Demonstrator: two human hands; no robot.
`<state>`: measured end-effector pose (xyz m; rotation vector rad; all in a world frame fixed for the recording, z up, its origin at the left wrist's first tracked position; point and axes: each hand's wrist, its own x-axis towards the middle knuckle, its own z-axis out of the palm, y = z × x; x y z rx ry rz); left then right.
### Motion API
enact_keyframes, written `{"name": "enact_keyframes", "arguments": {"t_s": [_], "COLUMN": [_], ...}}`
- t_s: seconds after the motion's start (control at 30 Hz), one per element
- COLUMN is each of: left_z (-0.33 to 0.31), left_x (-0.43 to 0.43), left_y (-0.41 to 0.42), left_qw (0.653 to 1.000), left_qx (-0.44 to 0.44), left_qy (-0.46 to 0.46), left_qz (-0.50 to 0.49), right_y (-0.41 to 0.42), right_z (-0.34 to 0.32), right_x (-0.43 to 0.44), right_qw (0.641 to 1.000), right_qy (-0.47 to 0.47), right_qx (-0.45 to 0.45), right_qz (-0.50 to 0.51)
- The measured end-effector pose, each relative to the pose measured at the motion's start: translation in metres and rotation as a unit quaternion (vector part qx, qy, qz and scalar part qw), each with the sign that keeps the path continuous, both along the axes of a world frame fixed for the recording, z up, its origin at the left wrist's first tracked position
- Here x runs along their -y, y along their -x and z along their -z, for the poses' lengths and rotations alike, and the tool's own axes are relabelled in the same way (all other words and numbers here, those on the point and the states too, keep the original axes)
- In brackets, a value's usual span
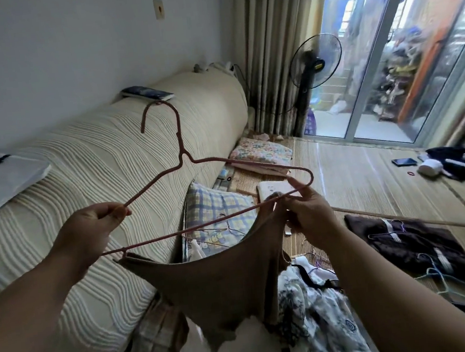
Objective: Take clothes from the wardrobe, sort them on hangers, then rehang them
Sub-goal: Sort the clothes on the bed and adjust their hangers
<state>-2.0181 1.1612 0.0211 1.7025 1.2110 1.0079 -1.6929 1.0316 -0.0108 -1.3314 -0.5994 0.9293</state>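
While a long couch [85, 190] under a cream ribbed cover fills the left of the view, a woven mat [368, 185] spreads over the floor to its right, up to a glass sliding door [371, 63] with a standing fan [315, 60] beside the curtain. Heaped low in front lies a white garment with a dark blue print [318, 315], and a dark garment [408, 244] with wire hangers on it is spread flat on the mat to the right.

Between the two forearms hangs a brown sleeveless top [216, 285], drooping below the bottom bar of a pink wire hanger [183, 152] (its hook points up and to the left). One strap sits at the bar's left end, just under the left wrist; the other meets the bar at the right hand.

Left hand [91, 229]: fingers curled, thumb and forefinger pinching the hanger's left shoulder wire.

Right hand [308, 211]: fingers bent, gripping the bar near its right bend together with the top's strap, forefinger raised.

A checked pillow [217, 205] leans against the couch behind the top, and a phone [404, 162] lies far off on the mat.
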Motion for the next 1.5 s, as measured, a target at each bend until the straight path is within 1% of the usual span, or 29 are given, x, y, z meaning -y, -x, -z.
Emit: {"name": "enact_keyframes", "arguments": {"t_s": [0.1,0.13,0.17,0.27,0.33,0.37,0.43,0.53,0.6,0.77,0.93,1.03,1.23,1.4,1.5], "left_z": [0.005,0.005,0.006,0.008,0.008,0.008,0.009,0.017,0.025,0.056,0.104,0.139,0.229,0.304,0.34], "left_x": [-0.007,-0.009,-0.011,-0.018,-0.021,-0.022,-0.021,-0.022,-0.022,-0.024,-0.053,-0.083,-0.154,-0.208,-0.234], "left_y": [0.007,0.01,0.012,0.02,0.022,0.021,0.014,0.001,-0.008,-0.045,-0.091,-0.125,-0.182,-0.218,-0.226], "left_qw": [1.0,1.0,1.0,0.999,0.999,0.999,0.998,0.996,0.993,0.982,0.963,0.945,0.902,0.882,0.874], "left_qx": [0.009,0.014,0.014,-0.001,-0.016,-0.02,-0.023,-0.046,-0.079,-0.16,-0.245,-0.306,-0.416,-0.449,-0.462], "left_qy": [0.012,0.019,0.025,0.03,0.033,0.036,0.048,0.066,0.075,0.091,0.097,0.098,0.111,0.144,0.151], "left_qz": [0.002,0.005,0.012,0.027,0.031,0.032,0.034,0.039,0.042,0.048,0.059,0.063,0.03,0.011,-0.012], "right_y": [0.001,0.0,-0.001,-0.007,-0.009,-0.008,-0.008,-0.013,-0.019,-0.044,-0.079,-0.103,-0.149,-0.178,-0.179], "right_z": [-0.001,0.0,0.001,-0.003,-0.014,-0.021,-0.027,-0.018,-0.002,0.047,0.111,0.154,0.244,0.321,0.359], "right_x": [0.012,0.016,0.02,0.029,0.029,0.027,0.02,0.011,0.014,0.024,0.006,-0.022,-0.094,-0.164,-0.193], "right_qw": [0.991,0.987,0.987,0.996,0.994,0.992,0.982,0.949,0.932,0.918,0.928,0.923,0.89,0.856,0.842], "right_qy": [0.077,0.093,0.091,0.0,-0.038,-0.04,-0.013,0.065,0.107,0.17,0.227,0.263,0.351,0.411,0.435], "right_qx": [0.092,0.109,0.115,0.094,0.102,0.121,0.19,0.308,0.345,0.358,0.294,0.281,0.285,0.298,0.305], "right_qz": [-0.054,-0.069,-0.063,0.008,0.012,0.006,0.01,0.031,0.022,0.013,0.022,-0.001,-0.056,-0.098,-0.09]}}
